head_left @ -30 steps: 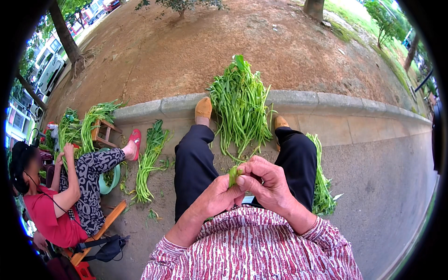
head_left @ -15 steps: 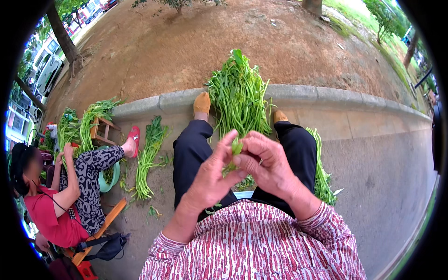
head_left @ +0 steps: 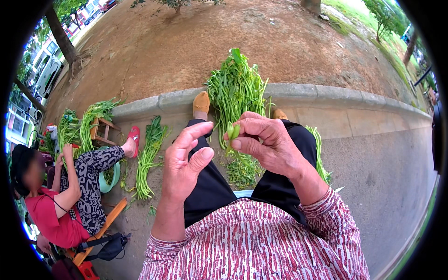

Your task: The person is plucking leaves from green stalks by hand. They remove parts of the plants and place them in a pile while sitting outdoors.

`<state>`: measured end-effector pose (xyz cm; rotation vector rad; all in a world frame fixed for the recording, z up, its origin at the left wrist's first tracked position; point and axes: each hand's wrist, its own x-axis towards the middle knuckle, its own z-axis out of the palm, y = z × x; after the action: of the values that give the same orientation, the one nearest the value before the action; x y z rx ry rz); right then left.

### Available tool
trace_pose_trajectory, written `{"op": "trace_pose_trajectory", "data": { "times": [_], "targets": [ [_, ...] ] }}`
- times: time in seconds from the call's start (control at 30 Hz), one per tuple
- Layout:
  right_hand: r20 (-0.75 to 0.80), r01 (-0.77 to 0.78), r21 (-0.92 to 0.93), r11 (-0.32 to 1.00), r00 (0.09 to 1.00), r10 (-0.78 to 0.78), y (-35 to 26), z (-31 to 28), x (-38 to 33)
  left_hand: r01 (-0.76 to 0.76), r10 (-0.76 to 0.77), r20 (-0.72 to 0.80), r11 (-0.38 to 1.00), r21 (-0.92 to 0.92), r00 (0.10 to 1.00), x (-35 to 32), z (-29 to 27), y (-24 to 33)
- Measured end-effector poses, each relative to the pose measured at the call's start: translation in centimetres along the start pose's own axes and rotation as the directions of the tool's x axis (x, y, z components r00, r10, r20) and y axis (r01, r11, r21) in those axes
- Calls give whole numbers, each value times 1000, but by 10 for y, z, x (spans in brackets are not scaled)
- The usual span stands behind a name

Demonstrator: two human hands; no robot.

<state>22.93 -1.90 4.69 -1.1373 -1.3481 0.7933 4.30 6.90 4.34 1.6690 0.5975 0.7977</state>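
Note:
Over my lap, my right hand (head_left: 269, 144) pinches a short green leafy sprig (head_left: 233, 131) between thumb and fingers. My left hand (head_left: 183, 163) is a little to the left of it, fingers and thumb apart, holding nothing. Beyond both hands a big heap of long-stemmed leafy greens (head_left: 237, 88) leans against the kerb, between my tan shoes (head_left: 201, 103). Below the hands, between my knees, lie short picked greens (head_left: 244, 169); the pale blue rim of a container (head_left: 243, 193) shows near my shirt, mostly hidden.
Bundles of greens lie left of my leg (head_left: 148, 161) and right of my knee (head_left: 319, 149). At the left, a person in red (head_left: 53, 212) sits handling greens, beside a wooden stool (head_left: 103, 133), a green basin (head_left: 110, 179) and an orange bench (head_left: 103, 228). The kerb (head_left: 336, 94) crosses ahead.
My hands have come apart: the left has moved left and opened away from the sprig. The right still holds the sprig, and the picked greens between my knees now show more.

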Motion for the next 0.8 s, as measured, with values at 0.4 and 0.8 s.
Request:
{"op": "trace_pose_trajectory", "data": {
  "times": [0.4, 0.8],
  "targets": [
    [-12, -39, 224, 974, 999, 43, 8, 12, 13, 132, -103, 155, 973, -191, 983, 0, 25, 2],
    [-119, -299, 264, 917, 933, 338, 33, 4, -19, -64, -66, -232, 858, -510, 970, -4, -20, -10]
  ]
}}
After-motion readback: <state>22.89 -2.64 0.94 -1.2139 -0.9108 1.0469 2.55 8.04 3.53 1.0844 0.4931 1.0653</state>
